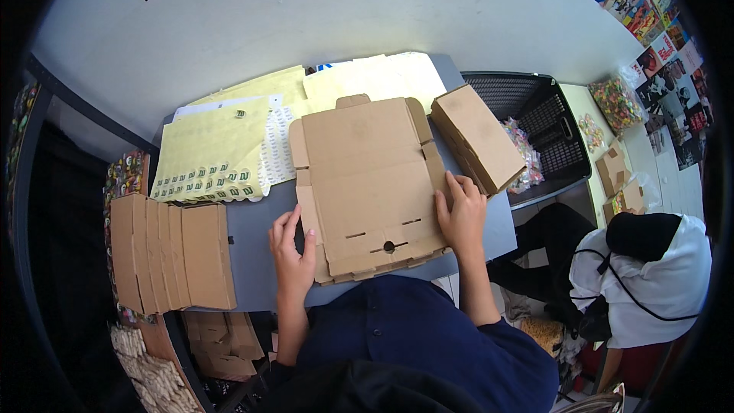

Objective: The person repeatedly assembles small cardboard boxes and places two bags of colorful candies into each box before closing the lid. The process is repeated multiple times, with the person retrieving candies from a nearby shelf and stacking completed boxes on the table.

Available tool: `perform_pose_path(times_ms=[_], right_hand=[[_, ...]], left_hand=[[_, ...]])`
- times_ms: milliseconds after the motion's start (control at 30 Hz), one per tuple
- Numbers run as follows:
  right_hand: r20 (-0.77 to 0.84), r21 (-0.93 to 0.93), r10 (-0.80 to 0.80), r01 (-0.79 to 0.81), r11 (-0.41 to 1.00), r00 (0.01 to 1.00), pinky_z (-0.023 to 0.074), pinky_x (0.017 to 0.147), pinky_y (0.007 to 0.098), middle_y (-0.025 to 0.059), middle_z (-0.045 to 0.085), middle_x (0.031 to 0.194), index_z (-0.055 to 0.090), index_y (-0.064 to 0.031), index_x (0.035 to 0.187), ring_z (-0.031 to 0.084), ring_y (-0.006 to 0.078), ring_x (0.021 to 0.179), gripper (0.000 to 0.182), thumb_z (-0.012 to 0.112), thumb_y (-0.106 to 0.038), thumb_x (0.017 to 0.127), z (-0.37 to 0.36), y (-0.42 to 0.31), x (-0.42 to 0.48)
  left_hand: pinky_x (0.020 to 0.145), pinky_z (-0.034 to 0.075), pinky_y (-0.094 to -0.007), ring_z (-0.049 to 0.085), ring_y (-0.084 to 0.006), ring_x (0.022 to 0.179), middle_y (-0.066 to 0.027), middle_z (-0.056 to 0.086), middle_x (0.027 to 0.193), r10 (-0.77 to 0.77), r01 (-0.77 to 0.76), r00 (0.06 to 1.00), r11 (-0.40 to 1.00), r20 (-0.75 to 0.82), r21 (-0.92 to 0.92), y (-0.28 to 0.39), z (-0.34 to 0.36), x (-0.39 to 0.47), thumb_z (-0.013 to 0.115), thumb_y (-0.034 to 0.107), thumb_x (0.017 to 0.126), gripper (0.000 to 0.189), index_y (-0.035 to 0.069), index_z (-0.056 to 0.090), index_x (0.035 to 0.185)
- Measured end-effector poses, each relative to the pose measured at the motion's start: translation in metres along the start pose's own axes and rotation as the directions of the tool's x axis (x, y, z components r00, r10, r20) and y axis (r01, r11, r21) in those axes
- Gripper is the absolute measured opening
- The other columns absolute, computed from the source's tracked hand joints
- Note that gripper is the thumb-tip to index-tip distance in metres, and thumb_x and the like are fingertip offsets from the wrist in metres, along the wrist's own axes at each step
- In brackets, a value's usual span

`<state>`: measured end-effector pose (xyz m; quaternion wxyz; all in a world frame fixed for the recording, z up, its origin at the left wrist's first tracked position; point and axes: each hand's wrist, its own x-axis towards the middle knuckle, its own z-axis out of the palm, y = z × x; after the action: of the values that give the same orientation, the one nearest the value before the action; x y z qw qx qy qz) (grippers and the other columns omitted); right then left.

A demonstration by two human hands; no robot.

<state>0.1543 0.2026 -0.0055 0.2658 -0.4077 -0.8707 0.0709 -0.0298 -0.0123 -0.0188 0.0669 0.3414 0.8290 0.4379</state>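
Observation:
A flat, unfolded cardboard box [367,166] lies before me on the grey table [252,258]. It has creases, side flaps, narrow slots and a round hole near its front edge. Other cardboard edges show beneath that front edge. At its left edge is my left hand [293,249], the thumb on the side flap and the fingers along the outside. My right hand [463,215] holds the opposite edge, thumb on top and fingertips by the side flap. Just beyond that hand sits a folded, closed cardboard box [479,135].
Sticker sheets [212,143] lie at the back left, and folded cardboard boxes [166,252] in a row at the left. A black plastic crate [565,126] at the right holds bagged sweets [524,155]. A person [642,275] sits at the right beside another table [590,178].

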Motion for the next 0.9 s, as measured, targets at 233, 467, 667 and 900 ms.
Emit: perform_pose_path(times_ms=[233, 467, 667, 900], right_hand=[[0.042, 0.04, 0.022, -0.024, 0.999, 0.999, 0.0438, 0.073, 0.0391, 0.0143, 0.06, 0.095, 0.06, -0.0043, 0.11, 0.057, 0.0279, 0.087, 0.034, 0.064, -0.011, 0.077, -0.012, -0.005, 0.003], [0.163, 0.244, 0.098, -0.136, 0.96, 0.982, 0.0456, 0.056, 0.0369, 0.0154, 0.06, 0.07, 0.058, 0.0003, 0.1, 0.059, 0.0293, 0.059, 0.025, 0.064, -0.012, 0.078, -0.01, -0.001, 0.006], [0.259, 0.382, 0.089, -0.187, 0.905, 0.962, 0.0464, 0.056, 0.031, 0.013, 0.062, 0.069, 0.056, 0.0032, 0.091, 0.059, 0.0197, 0.058, 0.019, 0.063, -0.011, 0.08, -0.011, 0.008, 0.011], [0.376, 0.603, 0.088, -0.316, 0.733, 0.922, 0.0445, 0.054, 0.0265, 0.0076, 0.059, 0.066, 0.055, 0.0013, 0.091, 0.054, 0.0106, 0.057, 0.019, 0.062, -0.015, 0.084, -0.015, 0.006, 0.021]], left_hand=[[0.082, 0.037, -0.0381, 0.052, -0.0226, 0.077, -0.0086, 0.059, 0.092, -0.109, 0.109, 0.994, 0.985, 0.01, -0.134, 0.017, -0.001, 0.004, 0.061, 0.016, 0.081, 0.044, 0.002, 0.052, 0.122], [0.072, 0.035, -0.0356, 0.052, -0.0208, 0.075, -0.0067, 0.062, 0.082, -0.018, 0.011, 1.0, 0.967, 0.022, 0.254, 0.018, 0.0, 0.008, 0.063, 0.017, 0.079, 0.03, 0.004, 0.057, 0.105], [0.069, 0.04, -0.0334, 0.054, -0.0176, 0.071, -0.0095, 0.063, 0.081, -0.047, 0.044, 0.998, 0.994, 0.03, 0.098, 0.038, -0.006, 0.01, 0.063, 0.014, 0.08, 0.025, 0.001, 0.055, 0.1], [0.065, 0.043, -0.0279, 0.053, -0.0096, 0.074, -0.0086, 0.055, 0.093, -0.082, 0.121, 0.992, 0.836, 0.097, -0.535, 0.033, -0.003, 0.005, 0.052, 0.012, 0.09, 0.025, 0.0, 0.041, 0.109]])
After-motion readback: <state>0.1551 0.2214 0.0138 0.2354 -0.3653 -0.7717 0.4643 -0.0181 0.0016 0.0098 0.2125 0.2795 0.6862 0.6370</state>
